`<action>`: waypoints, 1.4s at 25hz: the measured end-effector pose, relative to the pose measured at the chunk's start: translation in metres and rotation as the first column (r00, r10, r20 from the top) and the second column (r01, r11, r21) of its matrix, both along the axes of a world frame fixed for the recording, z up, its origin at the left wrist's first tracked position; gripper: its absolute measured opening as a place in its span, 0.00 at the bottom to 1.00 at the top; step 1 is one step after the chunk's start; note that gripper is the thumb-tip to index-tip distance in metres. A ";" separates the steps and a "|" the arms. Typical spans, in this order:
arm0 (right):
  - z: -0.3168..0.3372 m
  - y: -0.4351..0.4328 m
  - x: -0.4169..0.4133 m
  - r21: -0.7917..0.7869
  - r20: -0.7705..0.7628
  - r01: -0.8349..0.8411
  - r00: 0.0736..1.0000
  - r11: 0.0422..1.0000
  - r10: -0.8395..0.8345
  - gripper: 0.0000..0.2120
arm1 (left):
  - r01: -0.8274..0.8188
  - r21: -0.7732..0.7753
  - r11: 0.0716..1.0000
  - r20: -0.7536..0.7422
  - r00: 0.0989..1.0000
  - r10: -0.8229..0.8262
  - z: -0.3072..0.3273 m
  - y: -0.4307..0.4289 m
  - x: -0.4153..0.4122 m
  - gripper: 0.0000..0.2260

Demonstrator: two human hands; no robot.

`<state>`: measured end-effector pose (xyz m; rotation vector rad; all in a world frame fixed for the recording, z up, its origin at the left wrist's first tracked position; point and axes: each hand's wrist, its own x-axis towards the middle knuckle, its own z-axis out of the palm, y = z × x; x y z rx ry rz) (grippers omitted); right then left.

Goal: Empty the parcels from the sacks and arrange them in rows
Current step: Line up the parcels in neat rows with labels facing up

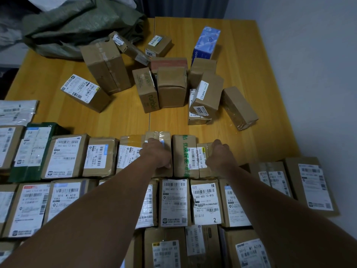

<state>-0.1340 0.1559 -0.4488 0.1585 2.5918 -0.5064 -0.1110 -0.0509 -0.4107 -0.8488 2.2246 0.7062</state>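
Cardboard parcels lie in rows along the near part of the wooden table point(241, 60). In the far row, my left hand point(155, 153) grips a taped brown parcel point(161, 137) from above. My right hand point(219, 154) grips a small labelled parcel point(201, 157) at the row's right end. A parcel with green tape point(183, 151) lies between the two. A loose heap of unsorted parcels point(170, 86) sits at mid-table. The crumpled green sack point(77, 22) lies at the far left corner.
A blue box point(205, 42) stands behind the heap. A labelled parcel point(85, 91) lies alone at the left. White plastic mailers point(17, 109) sit at the left edge. A grey wall runs along the right. Bare tabletop separates heap and rows.
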 end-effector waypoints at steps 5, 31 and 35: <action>0.003 -0.001 0.001 0.030 -0.029 0.052 0.998 0.998 -0.051 0.21 | 0.007 -0.007 1.000 -0.009 1.000 -0.007 0.000 0.000 0.001 0.43; 0.073 -0.059 -0.104 -0.148 -0.226 0.202 0.946 0.968 -0.232 0.42 | -0.032 0.071 0.997 -0.374 0.926 0.057 0.034 0.012 -0.029 0.14; 0.061 -0.074 -0.123 -0.150 -0.133 0.284 0.943 0.947 -0.304 0.44 | -0.086 0.100 0.991 -0.406 0.906 0.119 0.027 0.010 -0.031 0.11</action>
